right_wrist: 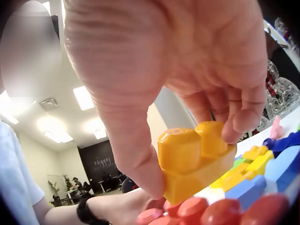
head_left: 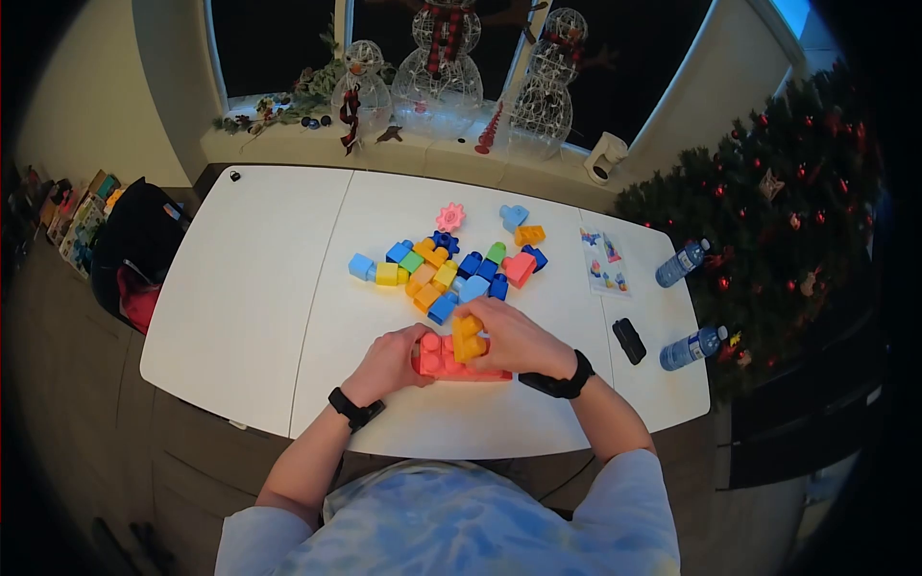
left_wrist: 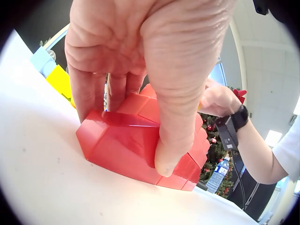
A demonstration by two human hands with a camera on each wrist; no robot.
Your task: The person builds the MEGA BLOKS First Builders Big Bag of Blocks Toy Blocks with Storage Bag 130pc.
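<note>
Right wrist view, between 7 and 8 o'clock from centre: pale script lettering (right_wrist: 104,162) on the dark wall (right_wrist: 89,154) appears to read "Happy"; the smaller line beneath is too small to make out. Head view: labels on the upper bottle (head_left: 682,263) at 3 o'clock and lower bottle (head_left: 693,348) between 3 and 4 are illegible, as are pale marks on the black wrist device (left_wrist: 228,135), left wrist view.
</note>
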